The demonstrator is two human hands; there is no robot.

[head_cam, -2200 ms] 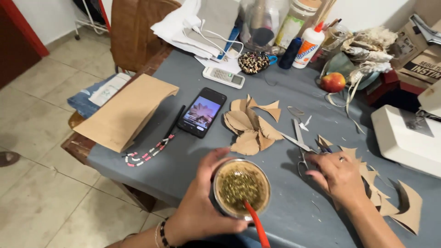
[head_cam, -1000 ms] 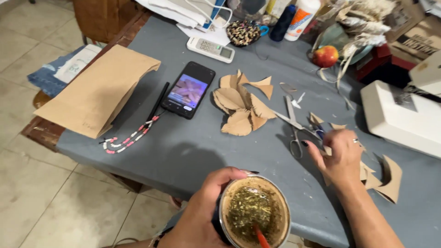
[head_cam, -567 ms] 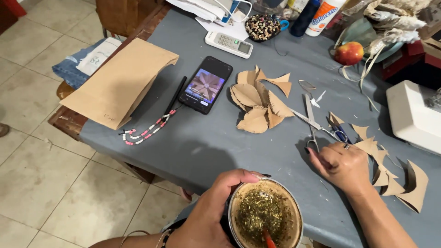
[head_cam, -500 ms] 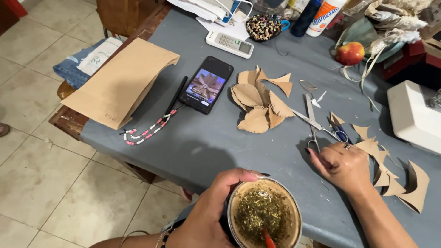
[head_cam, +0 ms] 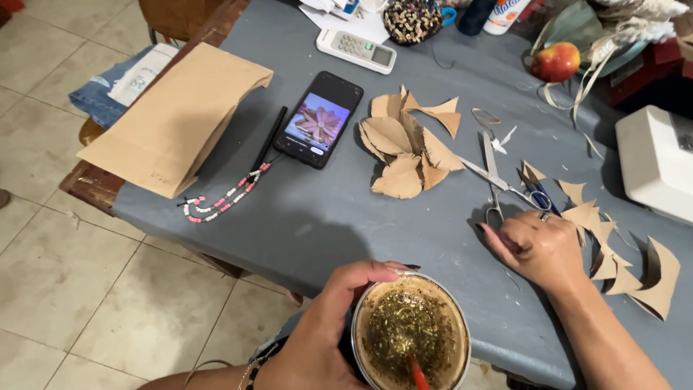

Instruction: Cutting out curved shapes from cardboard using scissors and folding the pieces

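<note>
Left hand (head_cam: pixel 317 339) is wrapped around a round cup (head_cam: pixel 410 338) filled with green-brown chopped herb, a red straw (head_cam: pixel 416 370) standing in it; the cup is held low, at the near edge of the table (head_cam: pixel 303 224). Right hand (head_cam: pixel 538 249) rests curled on the grey table top, fingers folded in, right at the handles of the scissors (head_cam: pixel 498 180); whether a finger is through a loop cannot be told. Work state, judged from the layout: a cluster of cut brown paper petals (head_cam: pixel 408 144) lies piled in the table's middle, beside a smartphone (head_cam: pixel 319 119) showing a paper-flower picture; a row of pointed brown offcuts (head_cam: pixel 613 238) lies to the right of the right hand. Petals look cut but loose, not joined into a flower. Petals: leaf-shaped, kraft brown, slightly curled, overlapping. A flat brown paper bag (head_cam: pixel 173 115) lies uncut at the left edge, a beaded strap (head_cam: pixel 220 202) near it.
</note>
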